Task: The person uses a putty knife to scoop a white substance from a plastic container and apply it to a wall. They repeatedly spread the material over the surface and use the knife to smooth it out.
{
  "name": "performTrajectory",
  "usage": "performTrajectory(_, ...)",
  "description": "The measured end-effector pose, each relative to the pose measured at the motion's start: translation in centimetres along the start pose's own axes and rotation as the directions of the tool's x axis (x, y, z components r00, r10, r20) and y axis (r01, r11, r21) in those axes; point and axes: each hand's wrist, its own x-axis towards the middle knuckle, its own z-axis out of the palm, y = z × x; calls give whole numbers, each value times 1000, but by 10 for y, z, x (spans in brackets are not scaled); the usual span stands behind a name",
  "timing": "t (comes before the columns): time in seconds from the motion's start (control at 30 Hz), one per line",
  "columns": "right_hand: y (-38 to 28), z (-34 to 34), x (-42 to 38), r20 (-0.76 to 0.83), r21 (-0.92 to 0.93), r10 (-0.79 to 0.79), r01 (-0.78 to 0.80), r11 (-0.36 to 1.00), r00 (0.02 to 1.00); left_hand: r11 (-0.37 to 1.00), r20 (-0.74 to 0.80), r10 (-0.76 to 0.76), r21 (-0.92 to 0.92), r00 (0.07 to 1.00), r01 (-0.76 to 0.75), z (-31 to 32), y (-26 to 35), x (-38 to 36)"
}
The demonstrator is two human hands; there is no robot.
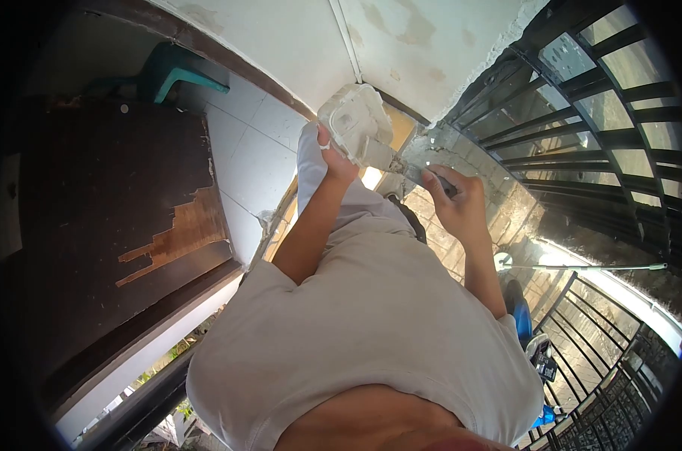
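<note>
Home entrance, likely | peeling door (pixel 93 188) | barred gate (pixel 596 199) | floor tiles (pixel 258 161)

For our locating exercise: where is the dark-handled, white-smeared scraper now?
In the head view, right of upper centre, the scraper is in the right hand, its blade at the white squarish container in the left hand.

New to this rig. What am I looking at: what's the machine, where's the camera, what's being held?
There's no machine, just a person's bare hands. The one picture comes from a camera worn on the head, looking down past the shirt. The left hand holds a whitish, caked tub; the right hand grips a scraper whose blade end reaches the tub. Nothing rests on a worktop; both are held up. Around them: a dark panel with a peeled patch, a teal plastic seat, and black metal bars.
</note>
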Motion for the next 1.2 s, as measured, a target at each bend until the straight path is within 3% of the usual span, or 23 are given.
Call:
performTrajectory(0.07,11,10,0,-16,124,41,-39,992,999,999,-48,13,-41,999,-15,-2,1,-1)
performTrajectory(0.13,25,20,4,-8,329,192,-178,927,981,998,-90,5,-60,996,-11,-12,-2,-2)
performTrajectory(0.27,44,23,9,177,616,431,-441,653,885,993,-198,-47,-111,979,26,-28,-5,0)
performTrajectory(0.37,50,34,14,137,707,465,-415,572,875,983,-255,-114,-166,960,72,-47,-12,7)
performTrajectory(0.47,60,46,26,84,752,285,-249,611,955,946,-185,-234,-268,954,180,-62,-11,17)
performTrajectory(0.5,62,45,31,141,744,253,-271,610,957,915,-144,-294,-327,945,235,-72,-13,21)
performTrajectory(0.6,94,51,58,79,624,190,-197,756,979,914,-139,-338,-282,931,290,-95,-15,32)
performTrajectory(0.63,103,54,75,-79,387,32,0,922,996,907,-141,-355,-292,924,304,-101,-17,37)
performTrajectory(0.67,110,49,91,-141,201,-48,76,977,989,901,-145,-370,-298,917,316,-108,-18,43)
performTrajectory(0.73,113,33,128,-210,-203,-245,203,958,946,880,-144,-407,-328,902,345,-126,-23,50)
performTrajectory(0.8,126,15,166,-182,-588,-457,276,760,871,847,-126,-449,-374,884,377,-143,-32,53)
performTrajectory(0.9,137,-4,201,-121,-779,-506,234,582,854,804,-176,-524,-425,833,416,-148,-41,46)
performTrajectory(1.0,155,-5,214,-41,-853,-427,191,486,903,746,49,-577,-376,815,550,-153,-44,43)
performTrajectory(1.1,167,-2,223,17,-891,-417,203,407,909,708,-3,-662,-332,750,624,-151,-45,57)
performTrajectory(1.2,167,3,238,27,-902,-445,214,376,895,717,-48,-658,-346,751,606,-163,-59,64)
